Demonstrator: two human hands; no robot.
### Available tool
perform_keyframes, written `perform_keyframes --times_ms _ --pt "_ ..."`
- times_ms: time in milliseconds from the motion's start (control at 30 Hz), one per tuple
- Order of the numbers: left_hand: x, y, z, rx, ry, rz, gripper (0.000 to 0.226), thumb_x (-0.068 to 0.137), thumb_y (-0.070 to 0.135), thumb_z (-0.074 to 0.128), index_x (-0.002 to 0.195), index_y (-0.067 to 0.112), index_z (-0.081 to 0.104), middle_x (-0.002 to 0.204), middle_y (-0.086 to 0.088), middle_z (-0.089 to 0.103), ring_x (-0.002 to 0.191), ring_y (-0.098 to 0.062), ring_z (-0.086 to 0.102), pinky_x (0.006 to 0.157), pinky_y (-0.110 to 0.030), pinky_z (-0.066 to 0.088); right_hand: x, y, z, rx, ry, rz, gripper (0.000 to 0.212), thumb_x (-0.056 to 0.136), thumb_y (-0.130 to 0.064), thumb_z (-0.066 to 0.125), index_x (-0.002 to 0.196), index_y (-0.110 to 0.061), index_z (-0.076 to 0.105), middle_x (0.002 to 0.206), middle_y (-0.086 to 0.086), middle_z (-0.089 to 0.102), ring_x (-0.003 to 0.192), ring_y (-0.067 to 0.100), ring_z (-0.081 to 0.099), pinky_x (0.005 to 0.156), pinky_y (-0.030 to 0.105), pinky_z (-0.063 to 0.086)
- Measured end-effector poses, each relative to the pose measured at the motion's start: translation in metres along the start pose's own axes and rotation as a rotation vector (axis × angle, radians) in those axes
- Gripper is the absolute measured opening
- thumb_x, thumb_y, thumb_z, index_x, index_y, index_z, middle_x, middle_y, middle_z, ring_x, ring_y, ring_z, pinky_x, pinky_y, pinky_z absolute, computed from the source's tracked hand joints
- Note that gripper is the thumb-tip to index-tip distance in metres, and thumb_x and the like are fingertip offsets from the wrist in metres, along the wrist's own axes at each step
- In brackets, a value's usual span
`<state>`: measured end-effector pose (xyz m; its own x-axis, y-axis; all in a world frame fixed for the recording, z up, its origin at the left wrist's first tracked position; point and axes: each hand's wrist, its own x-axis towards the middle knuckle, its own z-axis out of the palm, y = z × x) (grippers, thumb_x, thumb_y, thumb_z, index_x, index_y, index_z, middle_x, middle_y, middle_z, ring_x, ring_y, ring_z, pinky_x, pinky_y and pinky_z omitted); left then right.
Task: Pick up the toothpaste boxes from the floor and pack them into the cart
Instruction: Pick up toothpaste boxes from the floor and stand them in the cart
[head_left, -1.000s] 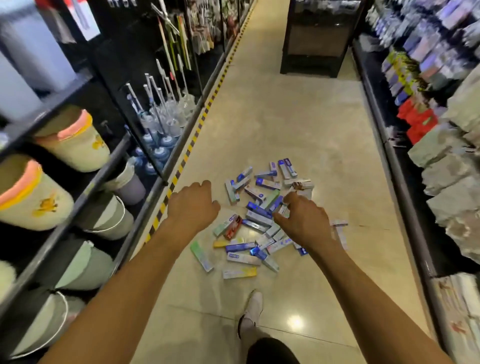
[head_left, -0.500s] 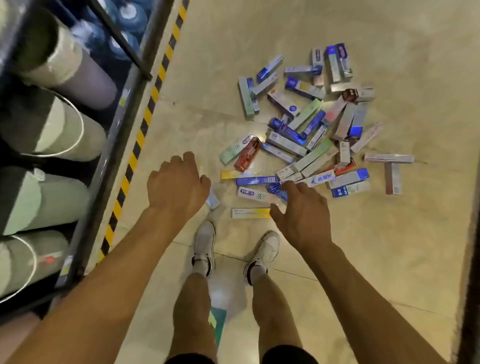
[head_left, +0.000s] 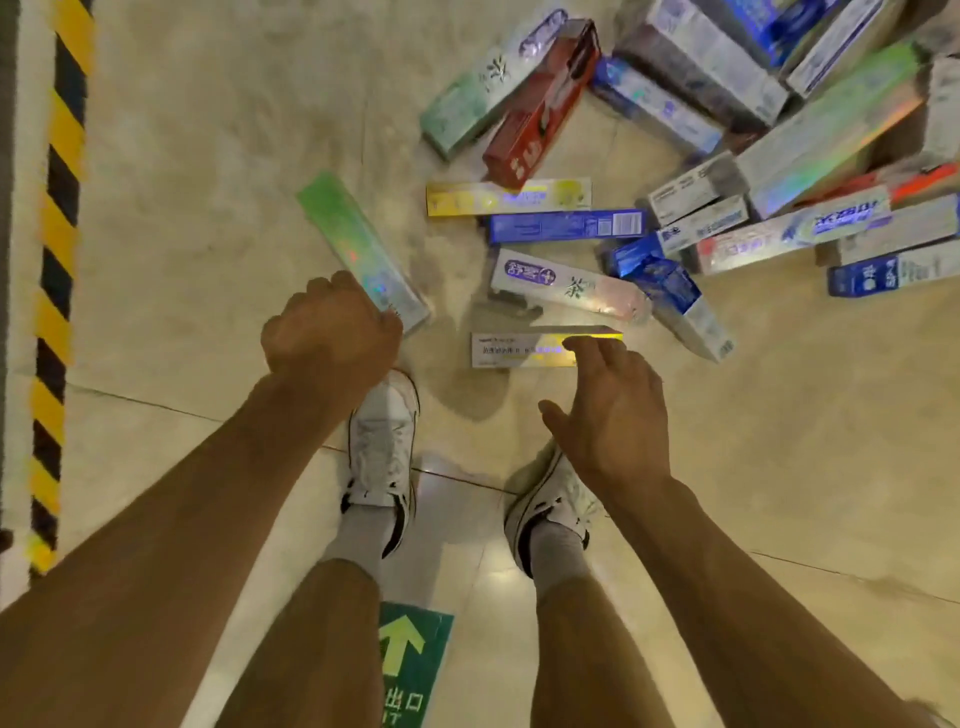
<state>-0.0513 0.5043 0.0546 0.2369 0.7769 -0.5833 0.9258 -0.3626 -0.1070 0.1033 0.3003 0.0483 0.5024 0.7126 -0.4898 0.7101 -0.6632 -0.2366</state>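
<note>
Tiled floor (head_left: 208, 218) | left grip (head_left: 332, 327) curled over green box (head_left: 358, 244), hold unclear | right grip (head_left: 608, 410) spread

Left hand (head_left: 332, 325) with fingers curled out of sight over the near end of the green box (head_left: 358, 249), grip unclear, right hand (head_left: 613, 410) covering one end of the yellow-white box (head_left: 519, 351), pile of toothpaste boxes (head_left: 701, 57) cut off at top and right, print blurred, arrow sticker (head_left: 410, 665) cut off below

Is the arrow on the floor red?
No, the arrow is yellowish green and is printed on a green floor sign.
</note>
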Motion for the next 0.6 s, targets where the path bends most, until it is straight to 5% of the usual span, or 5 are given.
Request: perform_keyframes --times_ms 167,233,333,433,600 --pt "0.05 0.0 0.084 0.046 0.118 0.0 0.048 0.092 0.044 0.055 0.101 -0.003 0.058 0.095 -0.023 0.063 0.086 -0.041 0.065 0.071 -0.042 0.047 0.035 0.022 0.085 0.033 -0.008 -0.007 0.072 0.071 -0.025 0.083 0.136 -0.017 0.052 0.134 0.01 0.056 0.118 0.036 0.052 0.1 0.044 0.041" --pt "0.073 0.0 0.106 -0.034 0.082 -0.096 0.065 0.094 0.051 0.055 0.121 -0.008 0.051 0.113 -0.026 0.06 0.101 -0.044 0.062 0.081 -0.048 0.049 0.051 0.032 0.11 0.011 0.026 -0.022 0.074 0.069 -0.017 0.081 0.137 -0.015 0.052 0.136 0.012 0.054 0.119 0.036 0.051 0.1 0.045 0.041" --pt "0.103 0.007 0.129 -0.096 0.07 -0.162 0.105 0.092 0.067 0.05 0.151 -0.011 0.013 0.138 -0.026 0.045 0.119 -0.046 0.053 0.091 -0.053 0.046 0.073 0.048 0.136 -0.037 0.029 -0.029 0.073 0.065 -0.008 0.078 0.134 -0.012 0.053 0.129 0.012 0.057 0.114 0.037 0.051 0.097 0.044 0.04" --pt "0.123 0.012 0.148 -0.162 0.102 -0.189 0.116 0.089 0.071 0.049 0.152 -0.013 0.0 0.138 -0.025 0.045 0.119 -0.044 0.054 0.091 -0.051 0.046 0.088 0.056 0.153 -0.144 0.053 -0.086 0.063 0.062 -0.003 0.074 0.122 -0.008 0.057 0.114 0.014 0.058 0.102 0.038 0.051 0.091 0.045 0.04" --pt "0.145 0.014 0.163 -0.302 0.153 -0.218 0.115 0.088 0.062 0.061 0.149 -0.016 0.004 0.128 -0.022 0.053 0.113 -0.039 0.059 0.092 -0.042 0.047 0.098 0.059 0.163 -0.159 0.084 -0.093 0.053 0.065 0.001 0.068 0.116 -0.008 0.06 0.108 0.015 0.058 0.098 0.037 0.051 0.092 0.047 0.041"
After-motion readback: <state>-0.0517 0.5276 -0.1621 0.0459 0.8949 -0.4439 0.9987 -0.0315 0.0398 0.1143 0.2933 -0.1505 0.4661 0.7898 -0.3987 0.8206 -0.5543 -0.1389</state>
